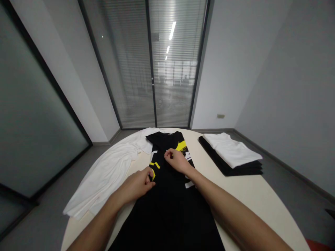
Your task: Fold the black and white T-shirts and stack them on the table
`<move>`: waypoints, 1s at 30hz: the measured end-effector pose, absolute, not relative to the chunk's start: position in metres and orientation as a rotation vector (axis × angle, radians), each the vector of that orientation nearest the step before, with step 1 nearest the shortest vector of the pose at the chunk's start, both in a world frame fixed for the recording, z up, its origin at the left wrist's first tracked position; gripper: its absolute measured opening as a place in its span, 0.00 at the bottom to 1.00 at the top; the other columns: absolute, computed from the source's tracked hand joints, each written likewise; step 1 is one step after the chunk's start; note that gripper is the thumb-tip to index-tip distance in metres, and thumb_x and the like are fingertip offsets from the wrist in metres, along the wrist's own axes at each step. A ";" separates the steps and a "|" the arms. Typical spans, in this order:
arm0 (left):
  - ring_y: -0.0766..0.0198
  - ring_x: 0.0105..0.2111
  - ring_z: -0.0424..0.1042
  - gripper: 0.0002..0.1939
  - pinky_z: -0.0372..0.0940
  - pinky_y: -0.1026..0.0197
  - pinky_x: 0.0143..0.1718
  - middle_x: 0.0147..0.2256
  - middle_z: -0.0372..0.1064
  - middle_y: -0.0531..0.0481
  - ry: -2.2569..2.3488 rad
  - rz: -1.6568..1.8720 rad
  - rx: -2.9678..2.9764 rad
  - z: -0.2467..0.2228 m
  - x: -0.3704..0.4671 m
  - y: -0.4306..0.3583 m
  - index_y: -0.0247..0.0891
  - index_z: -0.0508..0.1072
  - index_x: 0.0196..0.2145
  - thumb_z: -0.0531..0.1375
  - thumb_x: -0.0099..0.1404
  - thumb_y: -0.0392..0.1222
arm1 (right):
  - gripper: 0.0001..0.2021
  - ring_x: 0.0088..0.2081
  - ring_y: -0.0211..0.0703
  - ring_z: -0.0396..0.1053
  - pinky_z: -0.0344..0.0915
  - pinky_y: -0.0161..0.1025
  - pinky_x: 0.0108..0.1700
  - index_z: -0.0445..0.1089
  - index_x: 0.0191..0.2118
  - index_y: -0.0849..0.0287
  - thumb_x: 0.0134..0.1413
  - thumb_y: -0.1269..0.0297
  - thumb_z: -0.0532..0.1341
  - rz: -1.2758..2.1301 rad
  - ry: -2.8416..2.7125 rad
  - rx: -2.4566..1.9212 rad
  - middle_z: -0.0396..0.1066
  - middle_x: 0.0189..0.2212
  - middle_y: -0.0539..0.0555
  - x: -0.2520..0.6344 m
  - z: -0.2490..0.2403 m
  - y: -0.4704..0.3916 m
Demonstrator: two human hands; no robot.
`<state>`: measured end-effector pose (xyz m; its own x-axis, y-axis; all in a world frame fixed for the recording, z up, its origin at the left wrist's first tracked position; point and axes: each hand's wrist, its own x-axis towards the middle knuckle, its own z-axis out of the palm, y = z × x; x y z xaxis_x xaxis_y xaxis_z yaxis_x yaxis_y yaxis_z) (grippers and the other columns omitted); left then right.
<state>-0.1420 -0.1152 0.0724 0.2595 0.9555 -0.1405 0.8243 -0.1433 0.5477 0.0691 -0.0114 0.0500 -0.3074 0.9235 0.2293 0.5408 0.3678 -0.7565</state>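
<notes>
A black shirt (pixel 172 209) with yellow and white prints lies lengthwise on the pale table (pixel 206 164), its collar at the far end and its left side folded inward. My left hand (pixel 141 183) pinches the shirt's left edge beside a yellow print. Over the upper middle of the shirt is my right hand (pixel 176 160), its fingers curled together; whether they grip any cloth is hidden.
Loose white cloth (pixel 112 170) spreads along the table's left side. At the right stands a stack of folded black garments (pixel 235 171) with a folded white garment (pixel 231 148) on top. Glass doors and walls are beyond the table.
</notes>
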 end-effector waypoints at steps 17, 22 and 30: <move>0.61 0.29 0.71 0.09 0.51 0.64 0.28 0.27 0.71 0.55 1.744 0.471 2.122 0.052 -0.161 -0.090 0.42 0.72 0.35 0.59 0.65 0.50 | 0.07 0.33 0.41 0.76 0.61 0.38 0.31 0.76 0.38 0.52 0.63 0.56 0.64 0.373 -3.102 -0.313 0.79 0.34 0.48 0.045 0.044 -0.190; 0.62 0.26 0.69 0.15 0.49 0.64 0.27 0.25 0.70 0.56 1.715 0.383 2.203 0.063 -0.149 -0.100 0.42 0.70 0.29 0.63 0.61 0.56 | 0.10 0.35 0.40 0.76 0.62 0.37 0.29 0.74 0.43 0.54 0.67 0.55 0.60 0.425 -3.107 -0.165 0.78 0.38 0.49 0.044 0.029 -0.192; 0.61 0.25 0.69 0.10 0.52 0.62 0.29 0.24 0.71 0.52 1.768 0.163 2.227 0.061 -0.138 -0.109 0.42 0.70 0.24 0.61 0.61 0.47 | 0.12 0.45 0.40 0.74 0.66 0.34 0.41 0.67 0.55 0.52 0.68 0.62 0.59 0.498 -2.978 0.076 0.76 0.48 0.51 0.054 0.007 -0.187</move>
<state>-0.1380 -0.1092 0.0609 0.2394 0.9665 -0.0922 0.9335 -0.2030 0.2956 0.0537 -0.1866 0.0074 -0.9914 -0.0295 0.1274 -0.0694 0.9445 -0.3210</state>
